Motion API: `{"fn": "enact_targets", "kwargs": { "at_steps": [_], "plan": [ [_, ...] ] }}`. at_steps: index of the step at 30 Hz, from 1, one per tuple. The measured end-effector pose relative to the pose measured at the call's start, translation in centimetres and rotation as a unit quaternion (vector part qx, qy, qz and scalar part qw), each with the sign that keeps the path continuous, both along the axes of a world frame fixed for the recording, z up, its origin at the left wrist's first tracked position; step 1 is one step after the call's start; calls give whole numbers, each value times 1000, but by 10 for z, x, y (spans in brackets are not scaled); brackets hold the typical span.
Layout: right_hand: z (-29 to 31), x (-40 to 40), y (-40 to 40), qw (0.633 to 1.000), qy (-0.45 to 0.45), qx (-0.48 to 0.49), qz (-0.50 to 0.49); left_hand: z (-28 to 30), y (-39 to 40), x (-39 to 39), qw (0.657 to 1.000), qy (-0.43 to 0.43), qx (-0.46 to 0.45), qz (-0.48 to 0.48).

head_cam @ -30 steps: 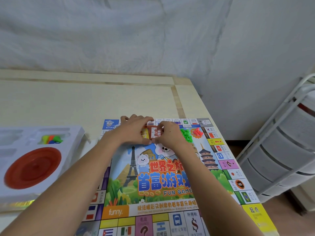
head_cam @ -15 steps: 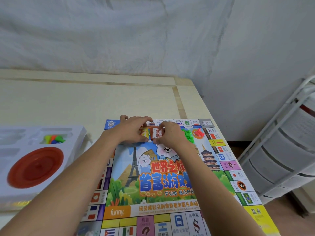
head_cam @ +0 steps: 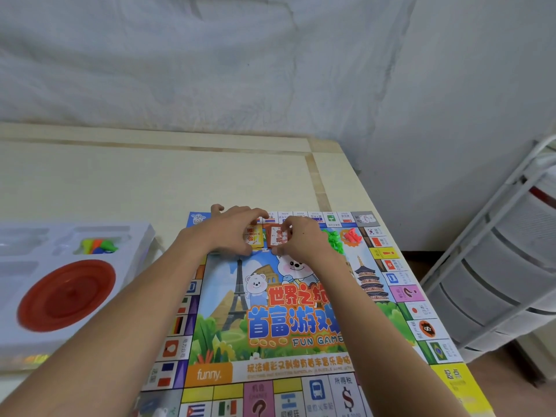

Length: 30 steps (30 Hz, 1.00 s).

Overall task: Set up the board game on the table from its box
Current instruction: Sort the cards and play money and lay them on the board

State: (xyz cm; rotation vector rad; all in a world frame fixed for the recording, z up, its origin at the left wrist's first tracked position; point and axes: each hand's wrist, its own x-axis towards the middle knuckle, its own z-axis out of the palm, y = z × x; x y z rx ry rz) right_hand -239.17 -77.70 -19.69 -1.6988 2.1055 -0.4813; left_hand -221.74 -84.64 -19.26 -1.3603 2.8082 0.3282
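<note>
Both hands set card decks at board's (head_cam: 294,320) far edge: left hand (head_cam: 231,233) grips yellow deck (head_cam: 253,236), right hand (head_cam: 301,239) pinches, prob., red deck (head_cam: 276,236). Next: square & release.

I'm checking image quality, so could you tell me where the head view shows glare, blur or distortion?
Head view: soft, even light; iridescent glare along the white tray's near edge; wide-angle bending of the shelf rack at right; board print readable centrally, smeared toward the bottom corners.

A pale wooden table (head_cam: 126,182) carries the game board (head_cam: 301,368) beneath the fingers and, apparently, a white tray (head_cam: 138,236) left of them.
</note>
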Motion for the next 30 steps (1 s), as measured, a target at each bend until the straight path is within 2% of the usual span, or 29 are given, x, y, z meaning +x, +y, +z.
{"fn": "enact_targets", "kwargs": {
  "at_steps": [5, 11, 19, 24, 30],
  "plan": [
    [3, 3, 1, 1000, 2, 2, 1, -1, 2, 1, 1000, 10, -5, 12],
    [17, 7, 19, 999, -6, -44, -14, 15, 12, 18, 990, 126, -32, 61],
    [47, 61, 47, 982, -85, -157, 62, 37, 63, 69, 955, 274, -55, 100],
    [56, 111, 70, 972, -119, -177, 103, 48, 102, 112, 943, 298, -95, 118],
    [59, 190, 84, 963, -145, -167, 157, 51, 144, 204, 926, 298, -129, 192]
  ]
}}
